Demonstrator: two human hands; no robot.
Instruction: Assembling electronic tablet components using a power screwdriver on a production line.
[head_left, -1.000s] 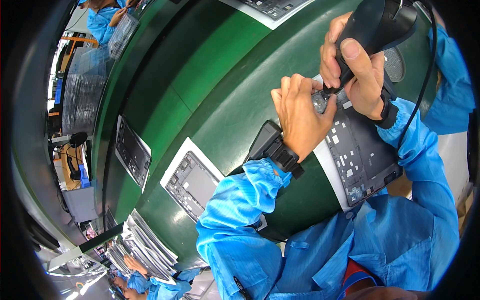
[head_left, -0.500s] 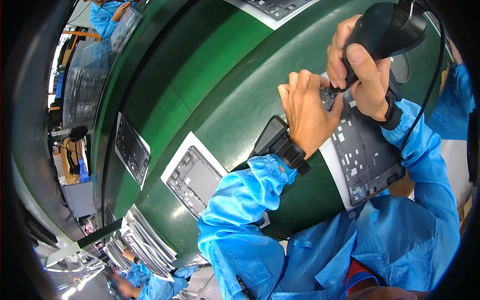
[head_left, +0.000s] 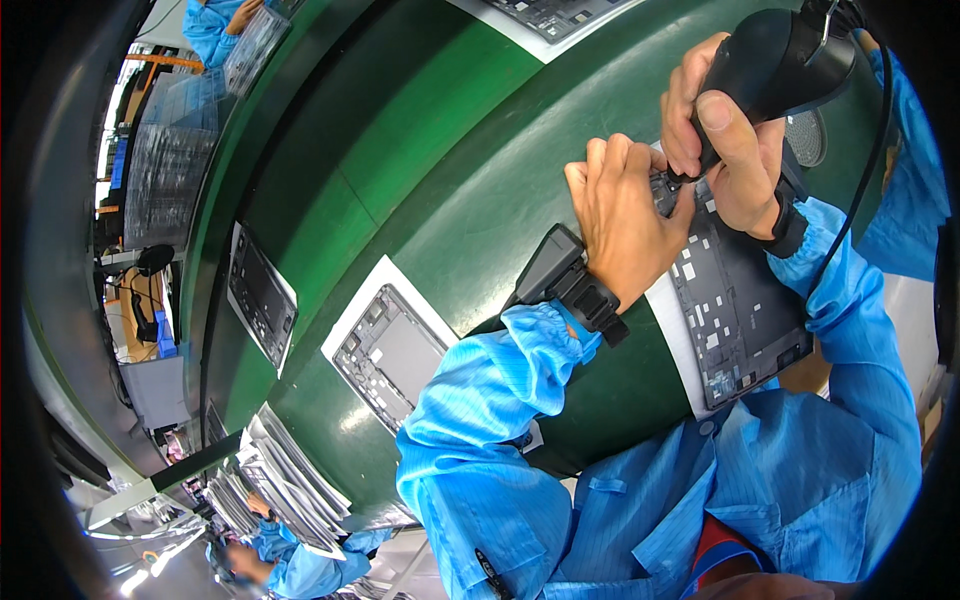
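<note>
A dark tablet housing [head_left: 750, 310] with small white patches lies in front of me, partly over a white sheet [head_left: 672, 335]. At its far end my right hand [head_left: 740, 150] is wrapped round a black corded electric screwdriver [head_left: 775, 65], tip down against the housing. The exact contact point is hidden by my fingers. Close beside the tip, my left hand [head_left: 625, 225] is closed on the housing's far left corner, its thumb lying on the parts there. Whether it also pinches something small cannot be seen.
To the left, another tablet housing [head_left: 395, 350] rests on white paper, with a further one [head_left: 262, 295] on the green surface beyond. A stack of sheets [head_left: 290, 480] stands lower left. The screwdriver's black cord [head_left: 868, 190] hangs by my right arm. Co-workers' blue sleeves [head_left: 905, 225] show nearby.
Both hands and the screwdriver appear slightly farther right in the picture, with the grip unchanged. At the right edge a co-worker's blue sleeve now reaches further up.
</note>
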